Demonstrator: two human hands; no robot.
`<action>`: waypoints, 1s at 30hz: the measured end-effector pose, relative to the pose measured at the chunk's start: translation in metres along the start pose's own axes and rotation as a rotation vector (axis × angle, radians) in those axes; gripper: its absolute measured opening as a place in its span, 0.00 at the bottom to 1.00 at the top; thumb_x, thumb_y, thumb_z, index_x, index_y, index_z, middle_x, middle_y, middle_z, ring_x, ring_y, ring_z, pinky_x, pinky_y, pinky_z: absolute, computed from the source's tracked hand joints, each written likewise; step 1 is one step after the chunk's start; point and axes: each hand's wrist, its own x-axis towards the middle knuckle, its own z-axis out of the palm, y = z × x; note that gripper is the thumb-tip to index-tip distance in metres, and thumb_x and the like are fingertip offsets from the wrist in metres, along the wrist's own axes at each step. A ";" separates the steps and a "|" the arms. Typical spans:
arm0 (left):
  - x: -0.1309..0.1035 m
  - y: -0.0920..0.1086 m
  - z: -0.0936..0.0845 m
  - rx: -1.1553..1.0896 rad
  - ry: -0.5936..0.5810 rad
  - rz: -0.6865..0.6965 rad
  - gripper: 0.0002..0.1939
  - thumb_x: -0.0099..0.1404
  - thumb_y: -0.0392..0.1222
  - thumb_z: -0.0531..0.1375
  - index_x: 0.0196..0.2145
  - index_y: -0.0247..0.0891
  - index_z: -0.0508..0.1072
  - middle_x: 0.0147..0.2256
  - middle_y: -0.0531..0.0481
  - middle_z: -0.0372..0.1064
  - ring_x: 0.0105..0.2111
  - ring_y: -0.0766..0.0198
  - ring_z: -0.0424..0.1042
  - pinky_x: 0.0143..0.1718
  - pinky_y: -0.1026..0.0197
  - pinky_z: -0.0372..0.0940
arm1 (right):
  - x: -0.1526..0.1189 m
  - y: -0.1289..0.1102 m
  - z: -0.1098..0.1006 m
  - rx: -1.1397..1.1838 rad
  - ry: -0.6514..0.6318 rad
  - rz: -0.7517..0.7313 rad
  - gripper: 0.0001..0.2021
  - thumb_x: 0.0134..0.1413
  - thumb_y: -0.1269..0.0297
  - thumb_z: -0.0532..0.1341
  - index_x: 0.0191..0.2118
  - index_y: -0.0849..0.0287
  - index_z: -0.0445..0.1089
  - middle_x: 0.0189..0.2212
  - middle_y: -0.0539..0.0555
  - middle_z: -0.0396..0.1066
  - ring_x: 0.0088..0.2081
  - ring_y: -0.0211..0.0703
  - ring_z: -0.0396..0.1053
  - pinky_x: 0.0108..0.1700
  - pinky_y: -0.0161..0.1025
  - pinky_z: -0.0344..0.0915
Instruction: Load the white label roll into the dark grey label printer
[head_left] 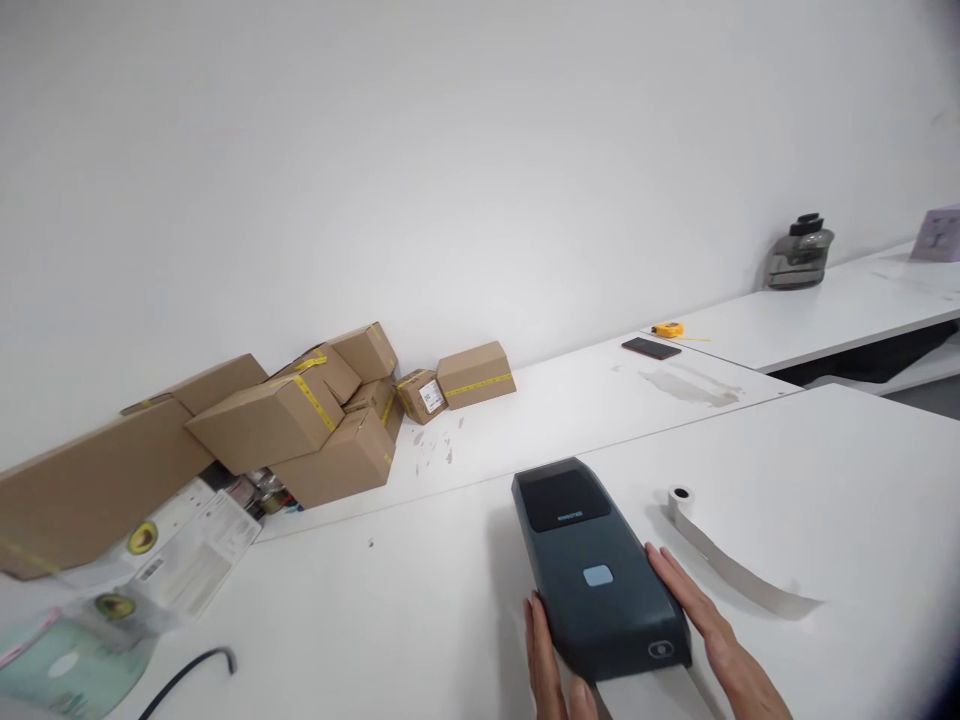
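A dark grey plastic box-shaped printer (596, 575) with a pale blue button sits on a white table (420, 600); brown cardboard boxes (300, 420) carry yellow tape.

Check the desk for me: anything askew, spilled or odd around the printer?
The cardboard boxes against the wall lie in a tumbled, tilted heap. A loose paper strip trails uncurled beside the printer, which both hands, left and right, flank. Grey smudges mark the far desk.

Single head-worn view, looking forward and down across the white laminate table (825, 470) toward the plain white wall (450, 150). Near field lies at six o'clock; brown cardboard cartons (300, 420) stand far off at ten o'clock.
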 end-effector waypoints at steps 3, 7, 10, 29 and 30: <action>0.001 -0.010 0.001 0.002 0.007 0.016 0.49 0.62 0.75 0.42 0.65 0.34 0.64 0.67 0.40 0.55 0.69 0.49 0.48 0.69 0.55 0.45 | 0.005 0.019 0.005 0.000 -0.007 -0.021 0.38 0.57 0.29 0.40 0.66 0.39 0.60 0.67 0.44 0.57 0.68 0.63 0.52 0.69 0.62 0.48; 0.012 -0.004 -0.009 -0.024 -0.032 0.037 0.47 0.59 0.77 0.46 0.61 0.38 0.69 0.64 0.42 0.61 0.68 0.48 0.52 0.71 0.53 0.40 | 0.008 0.020 0.006 -0.011 0.020 -0.056 0.40 0.56 0.28 0.37 0.65 0.40 0.62 0.66 0.46 0.61 0.67 0.64 0.54 0.69 0.62 0.47; 0.024 0.027 -0.013 -0.120 0.023 0.073 0.40 0.63 0.70 0.49 0.61 0.40 0.70 0.64 0.43 0.62 0.68 0.49 0.53 0.71 0.51 0.42 | 0.015 -0.015 0.000 0.000 0.029 -0.054 0.32 0.65 0.39 0.38 0.68 0.40 0.56 0.69 0.45 0.54 0.69 0.60 0.49 0.68 0.60 0.52; 0.136 0.045 0.018 -0.114 -0.232 -0.084 0.32 0.61 0.51 0.64 0.59 0.34 0.66 0.61 0.35 0.64 0.61 0.49 0.63 0.57 0.55 0.62 | 0.243 -0.134 0.021 -0.360 0.006 -0.290 0.34 0.67 0.41 0.43 0.71 0.53 0.43 0.65 0.63 0.59 0.60 0.65 0.65 0.57 0.63 0.62; 0.136 0.045 0.018 -0.112 -0.235 -0.091 0.32 0.61 0.51 0.64 0.60 0.34 0.66 0.61 0.35 0.65 0.61 0.49 0.63 0.57 0.55 0.62 | 0.248 -0.134 0.021 -0.370 -0.005 -0.289 0.34 0.67 0.41 0.43 0.71 0.54 0.44 0.65 0.63 0.59 0.60 0.65 0.65 0.57 0.62 0.63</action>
